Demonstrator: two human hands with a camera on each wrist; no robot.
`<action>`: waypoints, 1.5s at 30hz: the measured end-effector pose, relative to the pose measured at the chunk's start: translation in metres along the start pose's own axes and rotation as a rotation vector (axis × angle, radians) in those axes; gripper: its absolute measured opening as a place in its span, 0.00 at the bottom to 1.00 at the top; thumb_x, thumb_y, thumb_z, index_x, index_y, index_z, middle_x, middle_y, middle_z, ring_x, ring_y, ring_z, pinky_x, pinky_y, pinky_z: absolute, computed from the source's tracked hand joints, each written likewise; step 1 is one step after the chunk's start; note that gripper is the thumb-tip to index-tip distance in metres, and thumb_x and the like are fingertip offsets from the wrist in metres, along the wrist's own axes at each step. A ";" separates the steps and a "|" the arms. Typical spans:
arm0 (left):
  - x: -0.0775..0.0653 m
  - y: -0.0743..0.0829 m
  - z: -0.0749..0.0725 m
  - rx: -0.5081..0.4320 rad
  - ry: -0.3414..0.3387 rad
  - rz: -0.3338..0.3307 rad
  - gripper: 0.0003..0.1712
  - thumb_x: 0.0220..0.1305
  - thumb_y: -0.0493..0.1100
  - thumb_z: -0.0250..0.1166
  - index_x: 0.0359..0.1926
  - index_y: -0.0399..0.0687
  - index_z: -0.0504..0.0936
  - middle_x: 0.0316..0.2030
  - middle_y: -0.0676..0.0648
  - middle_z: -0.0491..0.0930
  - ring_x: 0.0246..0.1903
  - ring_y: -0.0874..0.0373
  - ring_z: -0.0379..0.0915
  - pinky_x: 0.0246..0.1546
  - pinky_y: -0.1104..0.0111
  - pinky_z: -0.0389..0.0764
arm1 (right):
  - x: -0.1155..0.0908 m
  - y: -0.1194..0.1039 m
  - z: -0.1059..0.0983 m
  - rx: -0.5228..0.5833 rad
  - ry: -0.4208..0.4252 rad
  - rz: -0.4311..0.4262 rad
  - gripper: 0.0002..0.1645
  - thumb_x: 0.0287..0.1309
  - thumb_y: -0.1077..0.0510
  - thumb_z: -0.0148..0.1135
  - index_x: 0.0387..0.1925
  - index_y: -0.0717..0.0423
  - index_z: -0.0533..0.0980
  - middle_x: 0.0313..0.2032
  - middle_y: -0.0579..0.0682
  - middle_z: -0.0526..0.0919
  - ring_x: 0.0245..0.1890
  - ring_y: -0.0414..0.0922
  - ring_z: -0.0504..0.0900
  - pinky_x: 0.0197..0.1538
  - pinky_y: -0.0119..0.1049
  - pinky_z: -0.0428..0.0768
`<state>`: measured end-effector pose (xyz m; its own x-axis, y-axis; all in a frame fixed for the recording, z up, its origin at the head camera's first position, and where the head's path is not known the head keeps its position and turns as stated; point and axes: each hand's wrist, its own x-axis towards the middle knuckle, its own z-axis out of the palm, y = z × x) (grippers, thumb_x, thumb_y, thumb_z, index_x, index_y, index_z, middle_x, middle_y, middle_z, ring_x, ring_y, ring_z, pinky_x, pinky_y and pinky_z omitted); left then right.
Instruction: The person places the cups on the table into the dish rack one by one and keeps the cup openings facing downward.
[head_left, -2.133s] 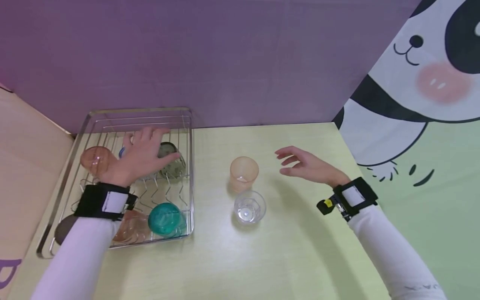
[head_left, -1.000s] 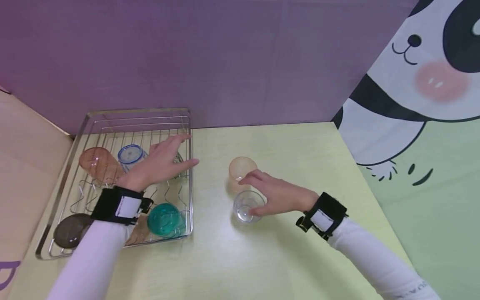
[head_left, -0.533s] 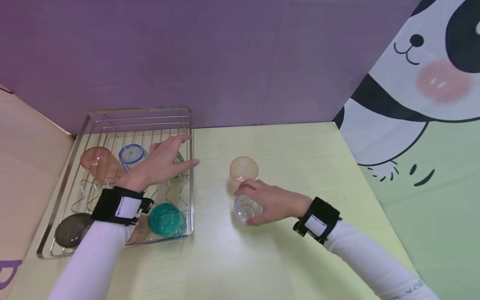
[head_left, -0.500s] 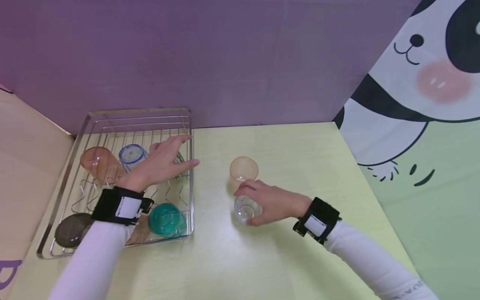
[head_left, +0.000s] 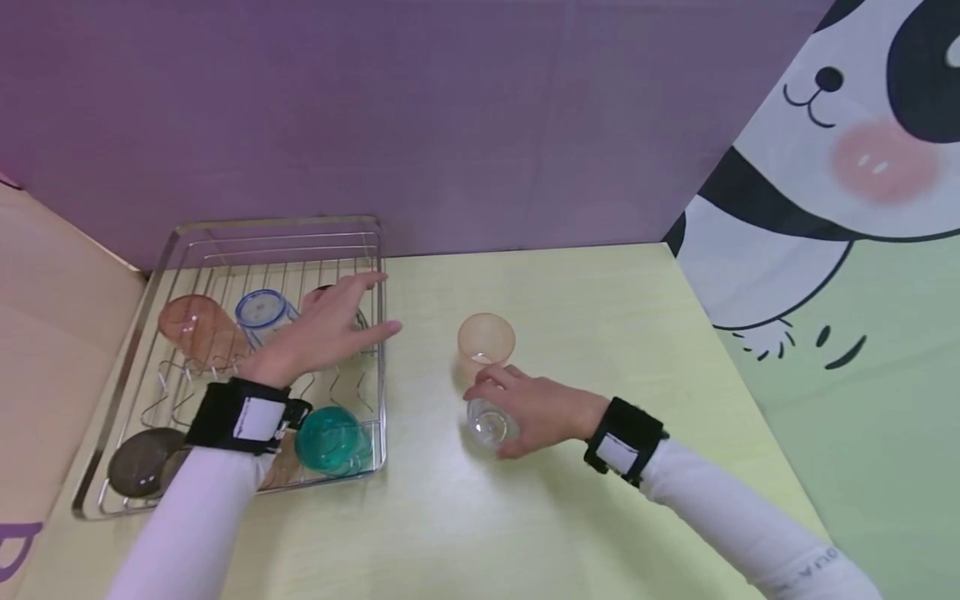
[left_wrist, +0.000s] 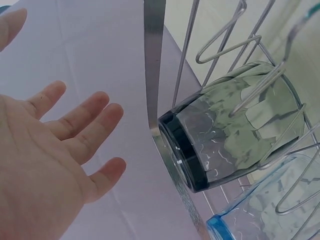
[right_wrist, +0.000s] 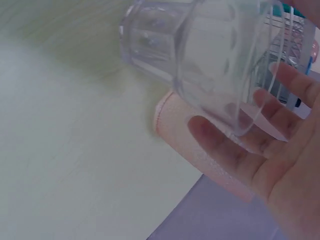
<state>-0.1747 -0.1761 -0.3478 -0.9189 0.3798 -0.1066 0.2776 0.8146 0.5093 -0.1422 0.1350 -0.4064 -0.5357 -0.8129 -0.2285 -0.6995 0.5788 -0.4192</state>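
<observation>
In the head view my right hand (head_left: 551, 410) curls its thumb and fingers round the upper part of a clear drinking glass (head_left: 489, 423), which stands on the table. The right wrist view shows the fingers along the rim of this clear glass (right_wrist: 210, 60). Just behind it stands a frosted peach glass (head_left: 486, 337). My left hand (head_left: 326, 329) hovers over the dish rack with spread fingers, holding nothing. Below it lies a grey-green glass (left_wrist: 240, 125), mostly hidden in the head view, beside a blue-rimmed glass (head_left: 262, 309).
The wire dish rack (head_left: 382, 367) stands at the table's left. It also carries a pinkish glass (head_left: 197, 325), a dark brown glass (head_left: 142, 462), a teal glass (head_left: 330, 440) and another pinkish glass partly behind the left forearm. A purple wall (head_left: 450, 125) rises behind the table.
My right hand has come in from the right and down onto the clear glass, closing its fingers round it. My left hand has shifted right over the rack, uncovering the blue-rimmed glass.
</observation>
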 end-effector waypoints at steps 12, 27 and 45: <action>-0.002 0.003 -0.003 -0.024 0.045 0.032 0.46 0.69 0.62 0.56 0.76 0.42 0.52 0.75 0.37 0.55 0.73 0.38 0.54 0.69 0.32 0.47 | 0.006 0.000 0.006 -0.015 -0.044 -0.001 0.44 0.43 0.56 0.72 0.64 0.46 0.66 0.59 0.47 0.68 0.60 0.46 0.68 0.42 0.35 0.83; -0.003 0.002 -0.004 -0.037 0.048 0.039 0.45 0.70 0.61 0.56 0.76 0.42 0.52 0.75 0.37 0.56 0.71 0.39 0.58 0.70 0.33 0.49 | 0.013 0.003 0.015 -0.039 -0.077 0.039 0.44 0.42 0.58 0.72 0.63 0.41 0.65 0.58 0.46 0.67 0.57 0.47 0.67 0.41 0.33 0.80; -0.007 0.003 -0.011 -0.052 0.038 0.010 0.46 0.70 0.64 0.54 0.77 0.44 0.50 0.75 0.37 0.55 0.72 0.39 0.55 0.70 0.33 0.44 | 0.009 0.009 0.022 0.001 -0.007 0.005 0.44 0.42 0.56 0.73 0.63 0.43 0.65 0.59 0.47 0.67 0.58 0.47 0.68 0.47 0.37 0.82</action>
<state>-0.1705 -0.1810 -0.3361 -0.9263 0.3703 -0.0692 0.2729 0.7864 0.5541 -0.1430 0.1316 -0.4313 -0.5358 -0.8105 -0.2368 -0.6963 0.5827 -0.4191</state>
